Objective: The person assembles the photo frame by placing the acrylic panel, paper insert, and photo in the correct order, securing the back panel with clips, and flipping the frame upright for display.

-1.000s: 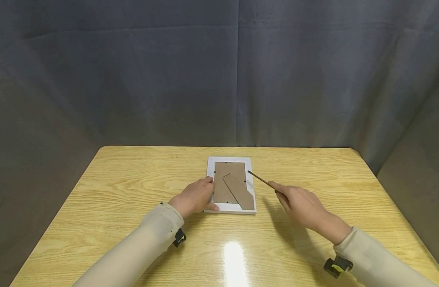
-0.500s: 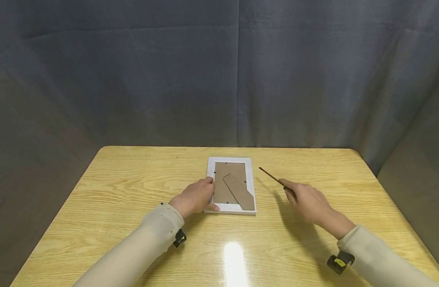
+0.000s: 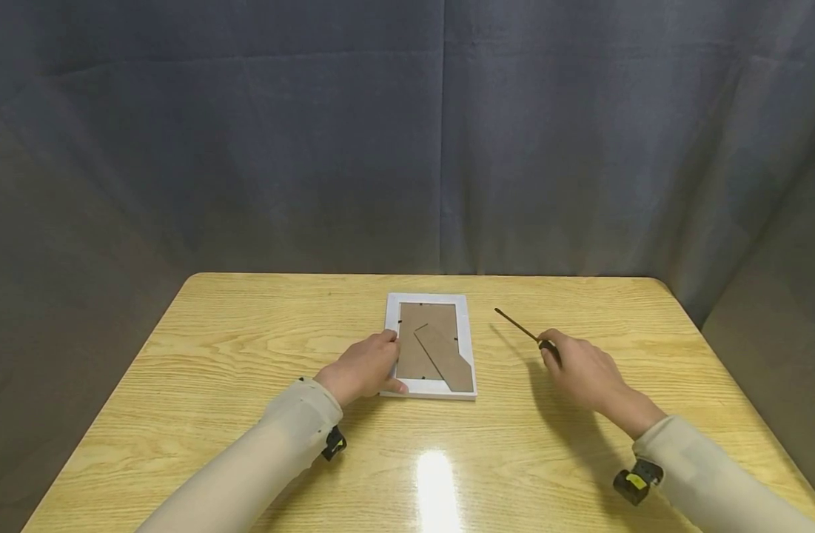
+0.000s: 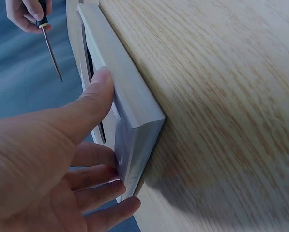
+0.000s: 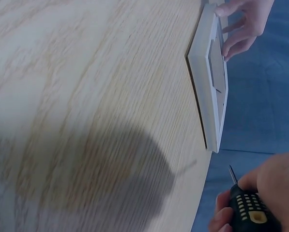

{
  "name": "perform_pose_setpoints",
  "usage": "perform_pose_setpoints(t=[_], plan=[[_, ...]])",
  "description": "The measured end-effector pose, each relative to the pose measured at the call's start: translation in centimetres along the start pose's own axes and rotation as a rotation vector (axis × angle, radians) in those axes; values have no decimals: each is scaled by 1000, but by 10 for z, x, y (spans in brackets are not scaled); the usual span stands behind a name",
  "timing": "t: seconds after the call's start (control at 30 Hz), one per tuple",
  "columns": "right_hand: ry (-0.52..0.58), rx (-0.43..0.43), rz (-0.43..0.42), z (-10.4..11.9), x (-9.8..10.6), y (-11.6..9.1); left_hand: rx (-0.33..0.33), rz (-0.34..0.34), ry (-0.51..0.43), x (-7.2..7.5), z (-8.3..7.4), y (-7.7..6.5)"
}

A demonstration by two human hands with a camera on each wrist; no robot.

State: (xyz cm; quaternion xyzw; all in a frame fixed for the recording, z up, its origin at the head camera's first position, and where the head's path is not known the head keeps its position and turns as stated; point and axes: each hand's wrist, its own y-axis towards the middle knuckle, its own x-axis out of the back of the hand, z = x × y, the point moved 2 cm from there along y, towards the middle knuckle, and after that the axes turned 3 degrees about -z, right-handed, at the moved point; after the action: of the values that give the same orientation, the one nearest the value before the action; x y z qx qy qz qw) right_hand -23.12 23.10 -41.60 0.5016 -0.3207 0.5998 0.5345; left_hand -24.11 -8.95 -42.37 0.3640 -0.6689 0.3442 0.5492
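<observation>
A white picture frame (image 3: 431, 386) lies back side up on the wooden table, its brown backing (image 3: 417, 352) showing with a fold-out stand and small dark tabs round the opening. My left hand (image 3: 363, 366) holds the frame by its near left corner; in the left wrist view the thumb (image 4: 98, 94) lies over the near border and the fingers run along the left side. To the right of the frame, my right hand (image 3: 583, 370) grips a screwdriver (image 5: 253, 212) by its dark handle with yellowish details. Its thin shaft (image 3: 516, 323) points up-left, apart from the frame, above the table.
Wood-grain table (image 3: 247, 326) surrounds the frame, with its far edge a short way behind it. Dark grey curtains (image 3: 314, 148) hang behind and at both sides. A bright light reflection lies on the near tabletop.
My right hand has moved to the right with the screwdriver, taking its tip from over the frame's right border to beyond it. The left hand and the frame have stayed put.
</observation>
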Motion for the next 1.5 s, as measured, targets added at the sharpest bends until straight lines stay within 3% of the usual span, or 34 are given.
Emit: perform_pose_setpoints(t=[0.53, 1.5], plan=[[14, -39, -7, -16, 1, 4, -3, 12, -16, -2, 1, -1], [-15, -128, 68, -40, -3, 4, -21, -9, 3, 0, 1, 0]])
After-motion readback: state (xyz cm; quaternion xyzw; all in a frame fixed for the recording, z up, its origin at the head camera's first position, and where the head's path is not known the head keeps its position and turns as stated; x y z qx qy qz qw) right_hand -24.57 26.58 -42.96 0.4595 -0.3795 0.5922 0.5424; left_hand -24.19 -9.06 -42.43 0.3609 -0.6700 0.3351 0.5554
